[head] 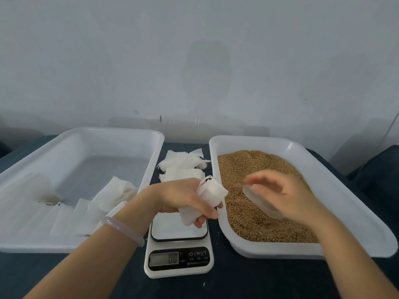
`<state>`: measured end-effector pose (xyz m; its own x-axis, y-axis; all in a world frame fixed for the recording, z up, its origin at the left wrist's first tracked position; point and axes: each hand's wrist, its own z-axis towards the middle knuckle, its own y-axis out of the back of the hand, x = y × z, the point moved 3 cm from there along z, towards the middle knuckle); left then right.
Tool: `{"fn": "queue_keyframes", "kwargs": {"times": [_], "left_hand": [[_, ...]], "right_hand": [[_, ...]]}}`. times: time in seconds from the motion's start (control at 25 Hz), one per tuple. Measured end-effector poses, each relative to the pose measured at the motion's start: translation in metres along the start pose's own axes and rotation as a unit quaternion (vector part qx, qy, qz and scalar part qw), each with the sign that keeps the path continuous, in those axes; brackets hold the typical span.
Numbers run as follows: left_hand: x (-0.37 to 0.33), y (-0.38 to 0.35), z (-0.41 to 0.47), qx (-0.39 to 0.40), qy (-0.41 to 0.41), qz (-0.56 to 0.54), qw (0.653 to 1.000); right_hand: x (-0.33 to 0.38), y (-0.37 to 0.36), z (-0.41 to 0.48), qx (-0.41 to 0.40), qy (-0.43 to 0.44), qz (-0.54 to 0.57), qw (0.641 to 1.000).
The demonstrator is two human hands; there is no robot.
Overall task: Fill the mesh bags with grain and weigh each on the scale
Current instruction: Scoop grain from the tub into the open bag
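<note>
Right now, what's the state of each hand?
Left hand: grips a white mesh bag.
Right hand: holds a clear scoop over the grain; blurred.

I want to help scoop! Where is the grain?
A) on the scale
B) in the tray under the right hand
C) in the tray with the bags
B: grain fills the tray under the right hand, which holds a scoop; the scale is bare, the left tray holds only bags, and the left hand grips a bag.
</note>
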<state>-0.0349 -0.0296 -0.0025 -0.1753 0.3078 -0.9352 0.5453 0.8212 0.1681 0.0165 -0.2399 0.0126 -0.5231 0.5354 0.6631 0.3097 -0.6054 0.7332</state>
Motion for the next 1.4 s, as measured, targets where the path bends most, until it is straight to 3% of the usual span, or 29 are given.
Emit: {"fn": "queue_keyframes", "kwargs": {"times": [0.08,0.2,0.28,0.48,0.6,0.76,1.04,1.24,1.4], "left_hand": [[-0.001,0.001,0.0,-0.057,-0.038,-0.026,0.997],[-0.005,-0.002,0.006,-0.139,-0.069,-0.062,0.986],[-0.01,-0.009,0.012,-0.168,-0.068,-0.057,0.982],[-0.017,-0.02,0.026,-0.218,-0.076,-0.079,0.97],[-0.015,-0.017,0.03,-0.245,-0.075,-0.086,0.963],[-0.019,-0.016,0.036,-0.298,-0.096,-0.01,0.95],[-0.025,-0.023,0.049,-0.337,-0.133,0.075,0.929],[-0.029,-0.032,0.067,-0.338,-0.147,0.064,0.927],[-0.018,-0.037,0.077,-0.345,-0.151,0.03,0.926]], "right_hand": [[-0.048,0.027,-0.006,-0.012,-0.12,-0.11,0.987],[-0.099,0.039,-0.022,0.101,-0.241,-0.185,0.947],[-0.107,0.038,-0.027,0.112,-0.24,-0.166,0.95],[-0.098,0.045,-0.027,0.026,-0.177,-0.159,0.971],[-0.083,0.063,-0.027,-0.013,-0.113,-0.253,0.961],[-0.072,0.065,-0.025,0.011,-0.085,-0.355,0.931],[-0.074,0.033,-0.027,0.022,-0.057,-0.301,0.952],[-0.087,0.032,-0.039,0.056,-0.072,-0.171,0.981],[-0.086,0.049,-0.048,0.009,-0.076,-0.091,0.993]]}}
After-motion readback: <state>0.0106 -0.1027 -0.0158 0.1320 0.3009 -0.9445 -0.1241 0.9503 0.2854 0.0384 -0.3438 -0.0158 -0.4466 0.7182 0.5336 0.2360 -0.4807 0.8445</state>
